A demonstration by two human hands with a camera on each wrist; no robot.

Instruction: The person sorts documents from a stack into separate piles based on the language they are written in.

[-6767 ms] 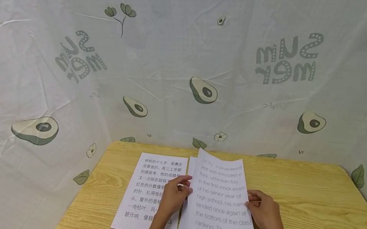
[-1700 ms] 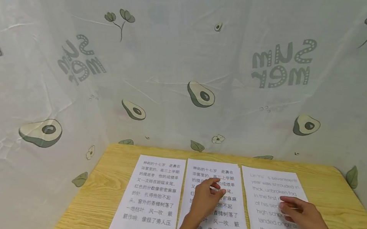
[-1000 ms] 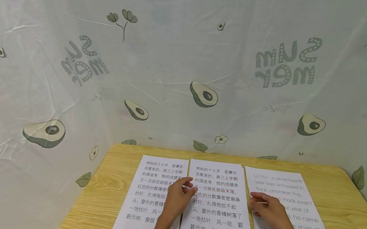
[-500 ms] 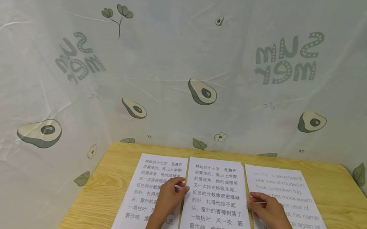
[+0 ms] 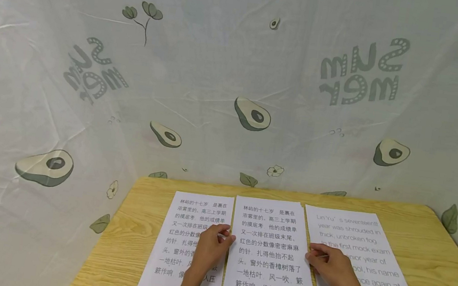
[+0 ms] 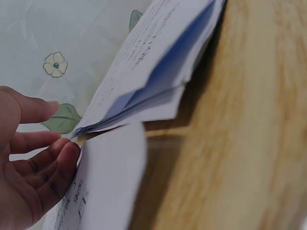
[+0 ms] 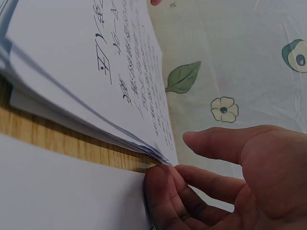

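A stack of printed paper sheets (image 5: 267,259) with Chinese text lies in the middle of the table, between both hands. At its left edge is my left hand (image 5: 208,246), thumb apart from the fingers, over part of the left paper (image 5: 185,210). My right hand (image 5: 332,267) is at the stack's right edge and covers part of the sheet with English text (image 5: 351,234). In the right wrist view, the fingertips touch the stack (image 7: 81,62) along its side, and the thumb stands clear of it. The left wrist view shows the stack's sheets (image 6: 144,62) slightly fanned at one corner.
The papers lie side by side on a wooden table (image 5: 427,256), with narrow gaps between them. Behind and to the sides hangs a pale curtain (image 5: 213,63) printed with avocados, leaves and flowers.
The English sheet, earlier held between both hands over the middle stack, now lies on the right. Since then both hands have moved left to the middle stack's sides.
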